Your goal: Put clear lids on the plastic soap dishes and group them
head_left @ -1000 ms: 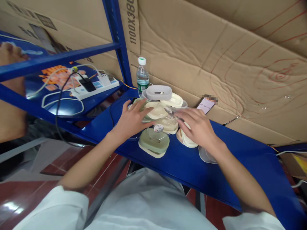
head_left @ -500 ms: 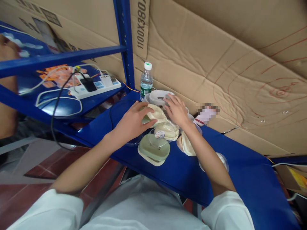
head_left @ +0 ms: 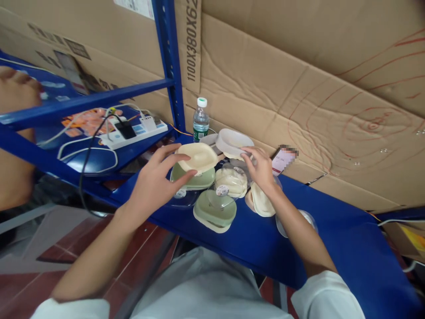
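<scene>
My left hand [head_left: 157, 177] pinches the near left edge of a shallow cream oval tray [head_left: 201, 155], thumb in front and fingers over its rim. Just below that tray is a green oval dish [head_left: 199, 179]; whether the two touch I cannot tell. My right hand [head_left: 260, 170] grips the right end of a pale grey oval dish [head_left: 234, 141], tilted up with a cream edge beneath it. Between my hands lie cream trays [head_left: 230, 181] under clear plastic lids. Nearer me rests another green dish [head_left: 215, 208] on a cream base. More cream trays [head_left: 262, 199] lie under my right wrist.
A water bottle [head_left: 201, 120] stands by the blue shelf post [head_left: 172, 66]. Behind my right hand a phone [head_left: 282, 160] leans on the cardboard. A clear round lid [head_left: 299, 223] lies under my right forearm. Left are a power strip [head_left: 136, 134] with cables and another person's hand [head_left: 18, 91].
My left hand has moved left, carrying the cream tray away from the pile and uncovering the green dish. My right hand has shifted slightly right and down, and the grey dish now tilts up.
</scene>
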The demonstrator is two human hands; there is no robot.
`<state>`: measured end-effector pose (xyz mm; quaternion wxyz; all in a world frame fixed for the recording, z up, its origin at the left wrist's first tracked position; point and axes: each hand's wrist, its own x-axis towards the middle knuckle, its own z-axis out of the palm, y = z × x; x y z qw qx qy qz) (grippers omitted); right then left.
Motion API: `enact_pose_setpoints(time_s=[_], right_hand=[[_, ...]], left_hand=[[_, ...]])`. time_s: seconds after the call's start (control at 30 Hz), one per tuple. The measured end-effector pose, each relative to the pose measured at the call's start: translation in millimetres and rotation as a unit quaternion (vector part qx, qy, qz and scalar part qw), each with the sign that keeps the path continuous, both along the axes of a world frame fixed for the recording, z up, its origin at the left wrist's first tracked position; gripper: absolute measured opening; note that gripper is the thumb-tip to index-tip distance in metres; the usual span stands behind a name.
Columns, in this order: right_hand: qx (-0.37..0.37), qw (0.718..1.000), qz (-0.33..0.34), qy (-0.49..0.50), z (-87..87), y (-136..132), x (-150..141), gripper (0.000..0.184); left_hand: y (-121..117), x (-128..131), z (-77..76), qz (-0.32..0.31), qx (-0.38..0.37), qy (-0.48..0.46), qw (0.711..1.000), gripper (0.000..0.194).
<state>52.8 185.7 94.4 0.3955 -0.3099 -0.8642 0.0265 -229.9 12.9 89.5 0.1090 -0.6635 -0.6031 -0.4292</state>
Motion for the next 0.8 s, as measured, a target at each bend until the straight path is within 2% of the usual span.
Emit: enact_pose_setpoints(time_s=[0.1, 0.2, 0.27, 0.33, 0.5, 0.63, 0.7, 0.8], right_hand=[[0.002, 0.999, -0.001, 0.050, -5.1, -23, 26, 0.029], [-0.001, 0.998, -0.004, 0.055, -6.6, -38, 44, 0.026], [-0.010, 0.999, -0.016, 0.049, -5.8, -40, 50, 0.026], [-0.021, 0.998, -0.027, 0.055, -4.9, -36, 53, 0.028], [-0.038, 0.994, -0.038, 0.100, -0.1, -21, 57, 0.032], [-0.036, 0.994, -0.044, 0.094, 13.0, -27, 62, 0.034], [-0.030, 0.995, -0.036, 0.084, 21.1, -39, 70, 0.033], [-0.031, 0.997, -0.016, 0.072, 26.4, -70, 89, 0.025]], left_hand=[[10, 0, -20.3, 0.009, 0.044, -0.044, 0.998, 0.026], [21, 0, -45.5, 0.010, 0.069, -0.113, 0.991, 0.029], [25, 0, -57.8, 0.013, 0.066, -0.170, 0.983, 0.031], [28, 0, -63.7, 0.012, 0.057, -0.203, 0.977, 0.032], [35, 1, -60.2, 0.002, 0.074, -0.187, 0.980, 0.033], [36, 2, -53.0, -0.023, 0.092, -0.175, 0.980, 0.033], [27, 5, -48.9, -0.024, 0.116, -0.159, 0.980, 0.035], [-5, 24, -47.0, -0.033, 0.110, -0.087, 0.990, 0.039]])
